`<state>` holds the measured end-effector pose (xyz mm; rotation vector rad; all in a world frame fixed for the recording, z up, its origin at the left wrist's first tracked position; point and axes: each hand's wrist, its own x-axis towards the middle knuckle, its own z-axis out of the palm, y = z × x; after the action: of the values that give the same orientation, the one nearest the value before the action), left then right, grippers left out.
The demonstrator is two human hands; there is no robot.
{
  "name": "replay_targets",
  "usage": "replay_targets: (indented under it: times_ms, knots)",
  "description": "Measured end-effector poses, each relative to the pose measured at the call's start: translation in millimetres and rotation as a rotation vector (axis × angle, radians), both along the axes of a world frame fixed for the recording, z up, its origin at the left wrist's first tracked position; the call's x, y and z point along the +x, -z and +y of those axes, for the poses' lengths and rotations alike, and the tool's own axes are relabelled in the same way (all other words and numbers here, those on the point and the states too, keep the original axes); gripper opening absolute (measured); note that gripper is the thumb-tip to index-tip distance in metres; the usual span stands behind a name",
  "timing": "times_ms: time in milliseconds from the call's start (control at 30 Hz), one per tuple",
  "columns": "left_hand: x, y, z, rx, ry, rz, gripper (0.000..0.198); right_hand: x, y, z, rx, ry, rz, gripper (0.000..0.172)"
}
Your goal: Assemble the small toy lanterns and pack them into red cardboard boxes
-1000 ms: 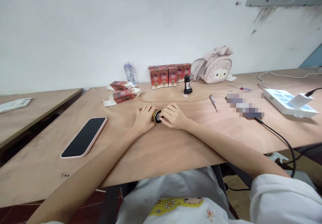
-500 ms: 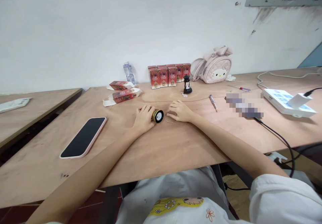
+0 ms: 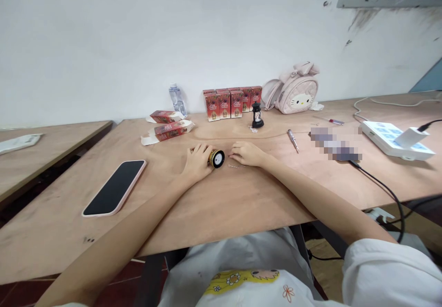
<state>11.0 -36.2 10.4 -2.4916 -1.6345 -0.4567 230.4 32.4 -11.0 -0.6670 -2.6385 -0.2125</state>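
My left hand [image 3: 198,161] is closed around a small round black-and-gold object with a white face [image 3: 217,158], holding it on its side on the wooden table [image 3: 221,196]. My right hand [image 3: 247,153] rests on the table just to the right of it, a short gap away, fingers curled downward near a thin metal pin [image 3: 234,166]. Whether the fingers pinch anything is hidden. A small black lantern [image 3: 257,115] stands further back.
A phone with a pink case [image 3: 115,187] lies at the left. Red boxes [image 3: 230,102] stand in a row at the back, two more [image 3: 169,130] lie beside a water bottle [image 3: 176,99]. A pink bag [image 3: 297,93], screwdrivers [image 3: 293,140], power strip [image 3: 393,140] and cable [image 3: 383,187] sit right.
My right hand has let go of the round object and drawn back to the right, uncovering its white face. The left hand has kept its hold.
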Motion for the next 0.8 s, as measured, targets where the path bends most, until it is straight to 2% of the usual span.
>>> replay_targets:
  times_ms: [167, 333, 533, 633, 800]
  knots:
    - [0.1, 0.0, 0.5, -0.003, 0.003, -0.010, 0.042, -0.8, -0.2, -2.1, 0.001, 0.028, -0.003, 0.016]
    - [-0.7, 1.3, 0.7, 0.004, 0.006, -0.009, 0.043, -3.2, 2.6, -4.7, 0.083, 0.046, 0.009, 0.015]
    - [-1.2, 2.2, 1.1, 0.005, 0.008, -0.009, 0.042, -8.5, 7.6, -7.4, 0.178, -0.005, 0.152, 0.016]
    - [-1.1, 2.4, 1.2, 0.008, 0.011, -0.016, 0.041, -11.4, 8.7, -10.5, 0.132, -0.008, 0.244, 0.017]
    - [-0.9, 2.2, 0.6, 0.007, 0.010, -0.024, 0.041, -15.8, 9.6, -16.7, -0.058, 0.000, 0.415, 0.022]
